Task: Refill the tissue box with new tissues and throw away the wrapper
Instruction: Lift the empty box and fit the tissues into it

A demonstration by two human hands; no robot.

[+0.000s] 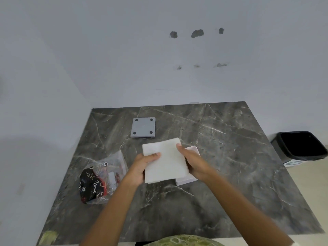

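Observation:
A thick white stack of tissues point(165, 161) is held above the dark marble table point(230, 157). My left hand point(142, 167) grips its left side and my right hand point(192, 161) grips its right side. Under the stack and my right hand lies the open white tissue box point(192, 149), mostly hidden; only its far corner and near edge show. The empty clear wrapper point(103, 178) with black and red print lies crumpled on the table to the left. A grey square box lid point(143, 127) with round feet at its corners lies upside down farther back.
A black-lined waste bin point(300, 146) stands on the floor past the table's right edge. White walls close in the table at the back and left. A green patterned garment point(182, 241) shows at the bottom edge.

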